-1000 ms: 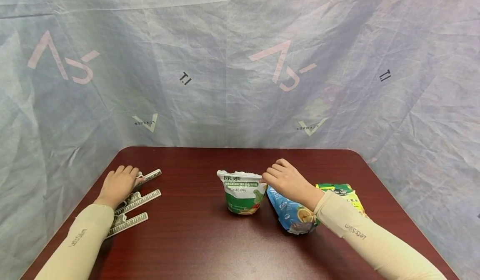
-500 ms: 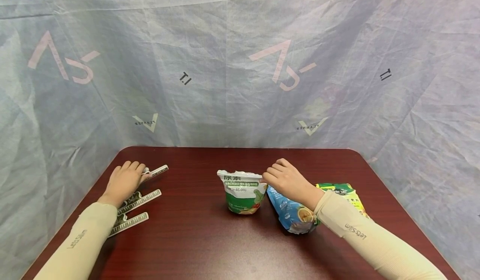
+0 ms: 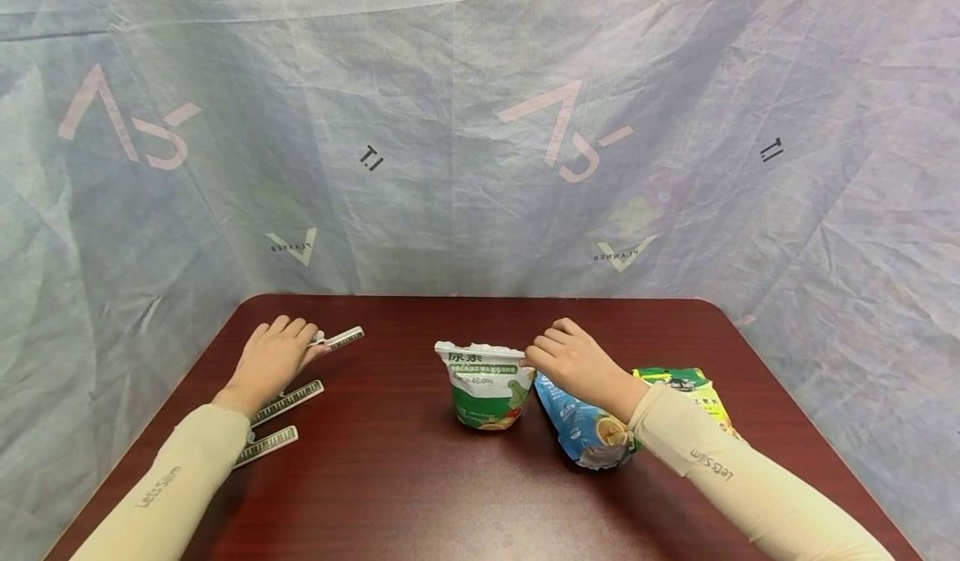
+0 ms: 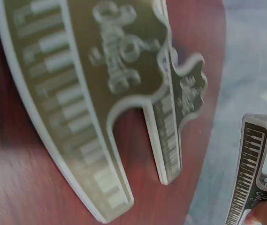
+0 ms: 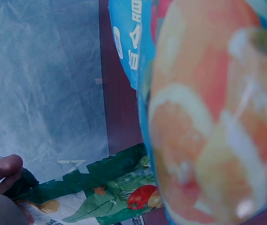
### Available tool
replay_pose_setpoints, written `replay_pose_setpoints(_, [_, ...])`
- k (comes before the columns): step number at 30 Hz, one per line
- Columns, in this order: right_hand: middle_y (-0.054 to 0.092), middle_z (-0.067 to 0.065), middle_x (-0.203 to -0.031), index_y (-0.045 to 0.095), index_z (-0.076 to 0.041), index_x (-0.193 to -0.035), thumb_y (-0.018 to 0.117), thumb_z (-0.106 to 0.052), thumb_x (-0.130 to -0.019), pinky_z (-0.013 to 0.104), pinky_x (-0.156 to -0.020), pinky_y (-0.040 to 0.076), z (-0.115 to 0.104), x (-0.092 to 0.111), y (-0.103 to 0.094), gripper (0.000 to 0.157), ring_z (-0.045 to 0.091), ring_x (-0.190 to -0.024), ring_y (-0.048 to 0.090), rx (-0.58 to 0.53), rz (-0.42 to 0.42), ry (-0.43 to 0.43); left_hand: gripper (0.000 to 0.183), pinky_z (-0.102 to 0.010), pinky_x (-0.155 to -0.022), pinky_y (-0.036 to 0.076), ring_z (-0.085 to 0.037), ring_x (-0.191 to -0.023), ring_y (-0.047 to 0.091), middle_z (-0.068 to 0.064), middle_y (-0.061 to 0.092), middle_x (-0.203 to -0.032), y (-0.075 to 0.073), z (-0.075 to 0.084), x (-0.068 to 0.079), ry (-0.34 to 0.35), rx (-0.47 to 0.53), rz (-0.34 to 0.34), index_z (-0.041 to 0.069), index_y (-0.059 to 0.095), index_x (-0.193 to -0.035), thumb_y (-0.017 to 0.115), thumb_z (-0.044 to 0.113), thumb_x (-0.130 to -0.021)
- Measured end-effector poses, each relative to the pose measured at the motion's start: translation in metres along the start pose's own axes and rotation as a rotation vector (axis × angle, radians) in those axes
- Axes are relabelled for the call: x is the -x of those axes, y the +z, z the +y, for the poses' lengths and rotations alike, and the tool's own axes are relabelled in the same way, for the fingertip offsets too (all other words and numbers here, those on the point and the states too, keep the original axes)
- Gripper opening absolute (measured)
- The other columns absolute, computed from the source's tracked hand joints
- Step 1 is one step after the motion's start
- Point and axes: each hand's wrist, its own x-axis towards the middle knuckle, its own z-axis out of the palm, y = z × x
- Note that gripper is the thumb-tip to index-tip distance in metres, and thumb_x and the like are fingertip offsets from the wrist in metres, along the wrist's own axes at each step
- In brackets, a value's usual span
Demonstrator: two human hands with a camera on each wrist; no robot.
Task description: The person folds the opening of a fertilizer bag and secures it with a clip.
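Note:
My left hand (image 3: pixel 272 361) grips a long flat clip with a piano-key pattern (image 3: pixel 347 338), its far end pointing right over the table. In the left wrist view that clip (image 4: pixel 249 171) shows dark with white edging, a thumb and fingertips on its spring part. With my right hand (image 3: pixel 573 363) I pinch the top right corner of a white and green bag (image 3: pixel 480 398), which stands upright with its top edge pulled straight across. The right wrist view shows the fingers (image 5: pixel 4 168) at the end of the bag's green top, vegetables printed (image 5: pixel 142 197) on its side.
Two more piano-key clips (image 3: pixel 288 403) (image 3: pixel 267 447) lie at the left, partly behind my left arm. A blue bag with oranges printed on it (image 3: pixel 581 432) lies under my right wrist. Behind the right forearm is a yellow and green bag (image 3: pixel 701 394). Grey cloth (image 3: pixel 450 169) hangs behind the dark red table (image 3: pixel 397 494).
My left hand has carried the top clip to the right and away from the other two. The right hand and the bag have kept their place.

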Motion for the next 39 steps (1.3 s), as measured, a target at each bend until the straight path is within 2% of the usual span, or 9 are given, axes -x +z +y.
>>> replay_pose_setpoints(14, [0.057, -0.003, -0.073, 0.056, -0.012, -0.081, 0.058, -0.025, -0.09, 0.034, -0.071, 0.04, -0.001, 0.0, 0.001, 0.016, 0.014, -0.066, 0.051, -0.01, 0.019, 0.004, 0.034, -0.038, -0.057, 0.034, -0.03, -0.074, 0.047, -0.007, 0.054, -0.081, -0.003, 0.023, -0.021, 0.086, 0.013, 0.063, 0.006, 0.055, -0.086, 0.061, 0.039, -0.077])
replay_pose_setpoints(21, [0.057, -0.002, -0.072, 0.056, -0.012, -0.08, 0.063, -0.024, -0.086, 0.035, -0.071, 0.041, 0.0, 0.0, 0.002, 0.016, 0.015, -0.065, 0.051, 0.004, 0.036, -0.006, 0.033, -0.037, -0.055, 0.034, -0.029, -0.072, 0.047, -0.007, 0.054, -0.081, -0.011, 0.037, -0.033, 0.128, 0.037, 0.102, 0.006, 0.055, -0.086, 0.057, 0.038, -0.08])
replay_pose_setpoints(28, [0.056, -0.001, -0.072, 0.056, -0.011, -0.08, 0.06, -0.024, -0.089, 0.035, -0.071, 0.041, 0.0, -0.001, 0.002, 0.016, 0.015, -0.065, 0.051, 0.006, 0.046, -0.012, 0.034, -0.035, -0.056, 0.032, -0.027, -0.07, 0.045, -0.005, 0.051, -0.08, -0.018, 0.049, -0.044, 0.136, 0.086, 0.141, 0.006, 0.053, -0.085, 0.05, 0.04, -0.084])
replay_pose_setpoints(34, [0.056, -0.002, -0.071, 0.056, -0.011, -0.079, 0.063, -0.023, -0.086, 0.035, -0.071, 0.042, 0.0, -0.001, 0.002, 0.016, 0.016, -0.064, 0.052, 0.004, 0.052, -0.009, 0.033, -0.035, -0.056, 0.033, -0.026, -0.071, 0.046, -0.004, 0.051, -0.08, -0.024, 0.057, -0.053, 0.166, 0.102, 0.185, 0.006, 0.053, -0.086, 0.052, 0.039, -0.084])
replay_pose_setpoints(39, [0.056, -0.001, -0.071, 0.056, -0.01, -0.079, 0.061, -0.023, -0.088, 0.035, -0.07, 0.042, 0.0, 0.0, 0.003, 0.016, 0.016, -0.064, 0.052, -0.007, 0.073, -0.014, 0.031, -0.036, -0.057, 0.034, -0.026, -0.072, 0.047, -0.004, 0.051, -0.079, -0.032, 0.065, -0.06, 0.19, 0.108, 0.215, 0.007, 0.054, -0.087, 0.05, 0.037, -0.086])
